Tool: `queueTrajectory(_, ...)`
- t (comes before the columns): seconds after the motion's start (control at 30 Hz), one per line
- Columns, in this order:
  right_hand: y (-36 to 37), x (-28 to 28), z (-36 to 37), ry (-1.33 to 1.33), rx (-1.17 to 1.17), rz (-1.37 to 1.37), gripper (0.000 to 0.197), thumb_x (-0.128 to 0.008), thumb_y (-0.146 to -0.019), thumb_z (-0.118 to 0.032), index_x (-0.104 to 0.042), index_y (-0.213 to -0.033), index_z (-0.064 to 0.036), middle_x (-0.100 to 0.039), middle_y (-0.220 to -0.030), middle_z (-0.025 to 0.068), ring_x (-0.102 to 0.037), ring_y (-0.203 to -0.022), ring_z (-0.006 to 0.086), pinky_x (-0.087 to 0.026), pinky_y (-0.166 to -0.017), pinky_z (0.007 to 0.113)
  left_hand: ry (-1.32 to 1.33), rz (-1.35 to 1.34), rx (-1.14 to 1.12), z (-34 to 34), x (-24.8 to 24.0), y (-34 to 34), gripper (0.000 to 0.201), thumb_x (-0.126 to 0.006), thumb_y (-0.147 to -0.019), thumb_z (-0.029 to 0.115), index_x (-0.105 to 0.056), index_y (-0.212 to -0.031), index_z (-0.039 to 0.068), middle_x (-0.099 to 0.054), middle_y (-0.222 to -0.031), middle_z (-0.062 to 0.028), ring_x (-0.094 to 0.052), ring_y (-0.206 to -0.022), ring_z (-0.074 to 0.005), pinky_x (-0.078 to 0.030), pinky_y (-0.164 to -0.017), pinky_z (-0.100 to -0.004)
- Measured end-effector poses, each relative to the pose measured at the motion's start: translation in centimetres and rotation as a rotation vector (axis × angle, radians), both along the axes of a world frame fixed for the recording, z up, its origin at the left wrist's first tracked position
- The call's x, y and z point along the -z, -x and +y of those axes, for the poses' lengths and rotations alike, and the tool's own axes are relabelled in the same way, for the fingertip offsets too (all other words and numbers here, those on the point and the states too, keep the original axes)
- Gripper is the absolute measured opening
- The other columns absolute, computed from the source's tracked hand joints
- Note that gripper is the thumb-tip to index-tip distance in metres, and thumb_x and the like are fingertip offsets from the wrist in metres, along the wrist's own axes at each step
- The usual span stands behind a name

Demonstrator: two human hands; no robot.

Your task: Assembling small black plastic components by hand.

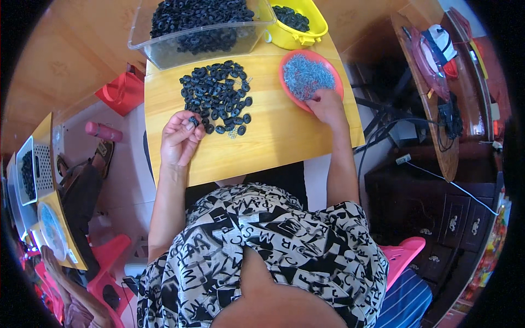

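My left hand is closed in a pinch on a small black plastic part, held up at the near left side of a pile of similar black parts. On the right, my right hand reaches into a red bowl. Its fingertips are bent together at the near edge of a heap of tiny silvery metal pieces. What they pinch, if anything, is hidden. A few silvery bits lie on the table among the black parts.
Behind the pile, a clear plastic bin and a yellow basin hold more black parts. The wooden table ends just before my body. A red bag and pink bottle are at left. Another person's hand shows at lower left.
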State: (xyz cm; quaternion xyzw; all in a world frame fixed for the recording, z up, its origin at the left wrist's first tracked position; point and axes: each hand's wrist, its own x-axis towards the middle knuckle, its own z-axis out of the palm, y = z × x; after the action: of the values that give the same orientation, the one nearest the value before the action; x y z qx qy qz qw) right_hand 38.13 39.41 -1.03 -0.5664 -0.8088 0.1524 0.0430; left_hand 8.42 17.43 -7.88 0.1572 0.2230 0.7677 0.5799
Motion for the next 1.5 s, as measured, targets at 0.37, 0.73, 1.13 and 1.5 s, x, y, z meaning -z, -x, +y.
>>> queueTrajectory(0.37,-1.6,-0.4,-0.6,-0.095,-0.061,0.140,0.015,-0.056,-0.073,-0.002,-0.064,-0.085,-0.0005,-0.063,-0.082,0.0185,-0.061,-0.080,0.0338,-0.048,-0.072,0.038,-0.026,-0.084,0.026,0.4,0.0,-0.5,0.018,-0.061,-0.081,0.003,-0.059,-0.099,0.001,-0.064,-0.089,-0.0153,-0.062,-0.070,-0.0203,-0.050,-0.063,-0.0282)
queueTrajectory(0.73,14.4,-1.5,-12.4,0.254,-0.491,0.888,0.009,-0.062,-0.076,0.002,-0.064,-0.085,0.0006,-0.063,-0.078,0.0109,-0.062,-0.072,0.0184,-0.048,-0.061,0.028,-0.070,-0.055,-0.030,-0.2,-0.5,-0.5,0.017,-0.063,-0.081,0.003,-0.060,-0.098,0.000,-0.064,-0.089,-0.0153,-0.062,-0.071,-0.0202,-0.051,-0.065,-0.0294)
queueTrajectory(1.13,15.8,0.2,-12.2,0.408,-0.470,0.899,0.008,-0.058,-0.080,0.007,-0.062,-0.086,0.0034,-0.061,-0.076,0.0021,-0.056,-0.067,0.0045,-0.045,-0.057,0.018,0.003,0.020,-0.024,-0.2,-1.0,-0.8,0.016,-0.061,-0.082,-0.002,-0.059,-0.098,-0.002,-0.065,-0.081,-0.0153,-0.064,-0.069,-0.0196,-0.054,-0.061,-0.0254)
queueTrajectory(1.5,15.8,-0.8,-13.3,0.240,-0.464,0.833,0.006,-0.059,-0.079,0.007,-0.059,-0.083,0.0027,-0.060,-0.075,0.0032,-0.057,-0.067,0.0073,-0.046,-0.057,0.021,0.034,0.196,-0.066,-0.2,-0.6,-1.4,0.017,-0.062,-0.081,-0.002,-0.059,-0.098,-0.003,-0.065,-0.080,-0.0152,-0.064,-0.068,-0.0207,-0.054,-0.060,-0.0270)
